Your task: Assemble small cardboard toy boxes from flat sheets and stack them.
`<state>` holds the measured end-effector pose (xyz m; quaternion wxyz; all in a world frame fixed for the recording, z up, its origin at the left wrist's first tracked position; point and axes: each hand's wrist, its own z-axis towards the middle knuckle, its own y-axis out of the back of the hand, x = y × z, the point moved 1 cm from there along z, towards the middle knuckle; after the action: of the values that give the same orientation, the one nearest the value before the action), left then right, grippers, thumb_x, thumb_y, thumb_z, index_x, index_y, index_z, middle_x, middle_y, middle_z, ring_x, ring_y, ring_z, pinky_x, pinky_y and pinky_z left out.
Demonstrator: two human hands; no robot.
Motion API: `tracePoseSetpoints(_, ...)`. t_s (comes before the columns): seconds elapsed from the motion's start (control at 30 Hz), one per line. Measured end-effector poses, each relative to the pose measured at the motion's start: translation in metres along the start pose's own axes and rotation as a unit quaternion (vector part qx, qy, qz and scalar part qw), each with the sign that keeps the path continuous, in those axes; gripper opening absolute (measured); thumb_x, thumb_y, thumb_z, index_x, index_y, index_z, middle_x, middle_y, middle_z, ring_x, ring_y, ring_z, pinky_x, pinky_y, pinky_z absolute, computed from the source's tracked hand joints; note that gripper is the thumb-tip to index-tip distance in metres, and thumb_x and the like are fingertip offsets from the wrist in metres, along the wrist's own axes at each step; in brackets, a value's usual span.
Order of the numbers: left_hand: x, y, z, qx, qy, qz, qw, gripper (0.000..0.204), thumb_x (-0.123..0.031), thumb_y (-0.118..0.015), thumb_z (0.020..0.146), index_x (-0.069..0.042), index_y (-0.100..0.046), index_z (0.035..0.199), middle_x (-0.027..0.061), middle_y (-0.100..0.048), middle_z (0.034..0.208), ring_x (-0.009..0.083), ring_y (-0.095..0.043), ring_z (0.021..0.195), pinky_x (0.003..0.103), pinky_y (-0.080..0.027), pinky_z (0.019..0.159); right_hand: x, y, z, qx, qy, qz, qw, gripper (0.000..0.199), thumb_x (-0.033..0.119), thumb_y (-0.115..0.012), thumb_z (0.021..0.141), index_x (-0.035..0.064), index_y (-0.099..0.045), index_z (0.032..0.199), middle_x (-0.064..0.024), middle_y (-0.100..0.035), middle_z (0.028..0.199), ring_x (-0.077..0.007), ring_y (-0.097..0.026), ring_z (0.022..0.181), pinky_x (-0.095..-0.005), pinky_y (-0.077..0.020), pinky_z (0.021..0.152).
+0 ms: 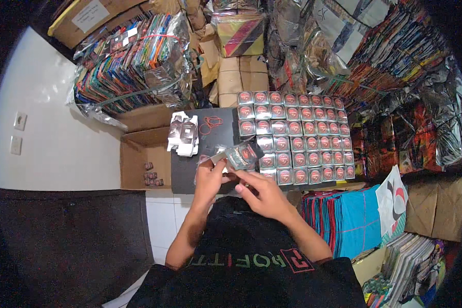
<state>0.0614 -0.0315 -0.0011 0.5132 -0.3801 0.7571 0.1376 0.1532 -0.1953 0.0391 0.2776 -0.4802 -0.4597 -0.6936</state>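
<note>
In front of my chest, my left hand (209,179) grips a small dark printed carton (245,154) with a red emblem, tilted up to the right. The fingers of my right hand (264,195) close on its lower end. Whether the carton holds anything is hidden. Right beyond it, several rows of small square boxes (292,143) with round red emblems stand packed together on the dark tabletop (182,172). Left of my hands lies a pile of flattened white and dark cartons (184,134), with red rubber bands (210,123) beside it.
An open cardboard box (131,159) at the left holds several small dark red pieces (151,178). Bundled packets (133,66) are stacked behind it. Blue folded goods (351,215) and wrapped stacks (395,56) crowd the right. A dark cabinet (66,231) stands at lower left.
</note>
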Motion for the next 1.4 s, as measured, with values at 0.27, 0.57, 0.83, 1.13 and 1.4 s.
tracePoseSetpoints(0.27, 0.006, -0.006, -0.001, 0.01, -0.01, -0.001, 1.0, 0.041, 0.007, -0.062, 0.093, 0.002, -0.055, 0.134, 0.0106, -0.07, 0.111, 0.0155, -0.072, 0.087, 0.027, -0.061, 0.069, -0.021, -0.014, 0.005, -0.084, -0.107, -0.028, 0.99, 0.031, 0.021, -0.056, 0.104, 0.0012, -0.066, 0.125, -0.0274, -0.071, 0.096, -0.0478, -0.068, 0.084, -0.0504, -0.0542, 0.077)
tracePoseSetpoints(0.57, 0.007, -0.015, -0.012, 0.061, -0.261, 0.293, 0.918, 0.064, -0.007, -0.078, 0.083, 0.0, -0.051, 0.14, 0.0085, -0.061, 0.119, 0.0161, -0.058, 0.112, 0.031, -0.047, 0.098, -0.078, -0.035, 0.009, -0.267, -0.031, 0.077, 0.96, 0.031, 0.025, -0.063, 0.097, 0.0005, -0.069, 0.113, -0.014, -0.075, 0.09, -0.0238, -0.068, 0.068, -0.0389, -0.0541, 0.067)
tracePoseSetpoints(0.83, -0.019, 0.005, -0.007, 0.029, -0.235, 0.206, 0.949, 0.073, -0.017, -0.08, 0.087, -0.006, -0.046, 0.15, 0.0111, -0.046, 0.149, 0.0223, -0.048, 0.135, 0.038, -0.046, 0.107, -0.076, -0.015, -0.003, -0.069, -0.246, 0.617, 0.744, 0.027, 0.03, -0.057, 0.107, 0.0085, -0.056, 0.123, -0.0036, -0.061, 0.087, -0.0154, -0.06, 0.069, -0.0303, -0.0506, 0.057)
tracePoseSetpoints(1.13, -0.026, -0.004, -0.005, 0.183, -0.204, 0.146, 0.95, 0.054, -0.001, -0.081, 0.086, -0.003, -0.057, 0.134, 0.0064, -0.062, 0.123, 0.0138, -0.061, 0.115, 0.03, -0.051, 0.1, -0.086, -0.022, -0.013, 0.022, -0.267, 0.734, 0.624, 0.038, 0.04, -0.064, 0.1, 0.0122, -0.065, 0.125, -0.0059, -0.07, 0.101, -0.0193, -0.066, 0.091, -0.0352, -0.0553, 0.07)
tracePoseSetpoints(1.4, -0.031, -0.009, -0.015, 0.174, -0.185, 0.187, 0.949, 0.052, -0.006, -0.084, 0.084, -0.007, -0.062, 0.132, 0.0059, -0.07, 0.117, 0.0145, -0.068, 0.106, 0.031, -0.056, 0.092, -0.085, -0.028, -0.015, -0.002, -0.285, 0.76, 0.583, 0.037, 0.04, -0.061, 0.101, 0.0172, -0.066, 0.129, -0.0048, -0.074, 0.112, -0.0249, -0.071, 0.091, -0.0499, -0.0584, 0.083)
